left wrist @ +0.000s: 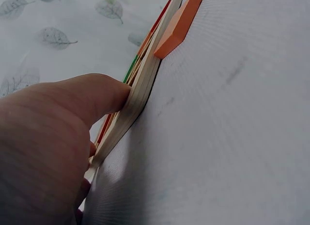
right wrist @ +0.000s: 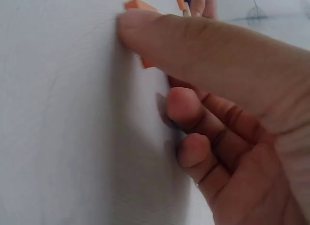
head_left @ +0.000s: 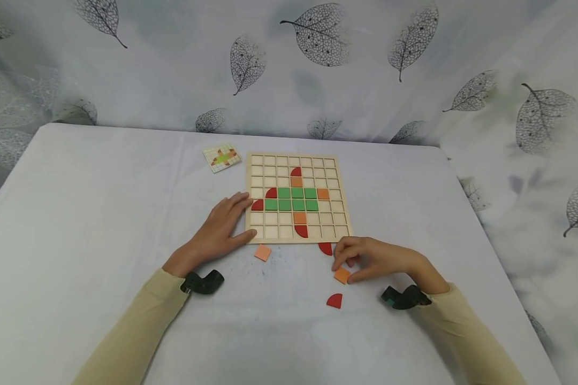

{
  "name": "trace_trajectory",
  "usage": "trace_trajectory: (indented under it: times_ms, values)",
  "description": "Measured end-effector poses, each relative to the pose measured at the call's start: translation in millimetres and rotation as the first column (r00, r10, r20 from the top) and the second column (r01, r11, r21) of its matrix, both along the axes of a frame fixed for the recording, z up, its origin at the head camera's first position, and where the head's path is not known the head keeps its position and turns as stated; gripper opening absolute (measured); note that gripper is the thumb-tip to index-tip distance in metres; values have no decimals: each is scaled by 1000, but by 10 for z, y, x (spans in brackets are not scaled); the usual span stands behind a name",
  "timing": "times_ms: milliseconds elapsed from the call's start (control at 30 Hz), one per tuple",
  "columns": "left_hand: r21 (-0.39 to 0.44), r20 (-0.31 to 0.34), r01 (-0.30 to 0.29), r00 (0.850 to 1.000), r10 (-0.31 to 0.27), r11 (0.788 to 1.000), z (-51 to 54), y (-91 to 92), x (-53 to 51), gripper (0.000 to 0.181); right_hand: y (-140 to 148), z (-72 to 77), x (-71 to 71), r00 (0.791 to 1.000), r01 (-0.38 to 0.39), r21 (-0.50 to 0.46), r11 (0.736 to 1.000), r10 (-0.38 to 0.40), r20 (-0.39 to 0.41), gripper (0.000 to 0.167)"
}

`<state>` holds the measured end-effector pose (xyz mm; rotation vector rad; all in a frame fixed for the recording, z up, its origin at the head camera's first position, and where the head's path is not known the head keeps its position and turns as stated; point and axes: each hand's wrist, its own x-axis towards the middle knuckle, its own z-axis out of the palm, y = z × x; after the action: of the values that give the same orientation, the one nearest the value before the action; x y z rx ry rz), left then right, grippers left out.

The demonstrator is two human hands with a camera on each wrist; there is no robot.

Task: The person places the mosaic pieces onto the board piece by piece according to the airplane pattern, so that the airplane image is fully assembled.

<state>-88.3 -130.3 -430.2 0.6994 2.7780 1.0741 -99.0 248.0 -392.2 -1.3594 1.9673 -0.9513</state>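
Note:
A wooden grid board (head_left: 327,231) lies on the table with green square tiles (head_left: 297,205), orange square tiles (head_left: 322,194) and red quarter-circle tiles (head_left: 301,231) in its cells. My left hand (head_left: 217,227) rests on the board's left side, fingers spread and fairly straight, its thumb at the near left corner. Just off the near edge, my right hand (head_left: 373,259) pinches an orange square tile (head_left: 342,275) between thumb and forefinger, low over the cloth. In the right wrist view the thumb covers much of that tile (right wrist: 140,4), and the other fingers are curled.
A small pattern card (head_left: 222,157) lies beyond the board's far left corner. On the white cloth are a loose orange square (head_left: 263,252), a red quarter-circle (head_left: 325,248) at the board's near edge, and another red quarter-circle (head_left: 334,301) closer to me.

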Motion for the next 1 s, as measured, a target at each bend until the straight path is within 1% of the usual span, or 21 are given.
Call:
trace_trajectory:
  times_ms: [267, 400, 500, 667, 1000]
  values:
    - [-1, -21, -4, 1000, 4, 1000, -10, -10, -5, 70, -13, -54, 7, 998, 50, -62, 997, -52, -25, 28]
    - [1, -20, -4, 1000, 4, 1000, 11, -12, -4, 70, -16, -87, 16, 996, 69, -86, 994, -74, -52, 30]
    - [3, -14, -3, 1000, 3, 1000, 26, -9, 0, 70, -22, -86, 23, 994, 88, -92, 992, -93, -59, 31]
    - [1, -10, -3, 1000, 3, 1000, 27, -2, 7, 71, -24, -62, 18, 991, 94, -91, 991, -102, -83, 29]
    - [3, -17, 6, 1000, -6, 1000, 21, 1, 8, 70, -14, 0, -57, 992, 78, -142, 987, -91, -88, 33]
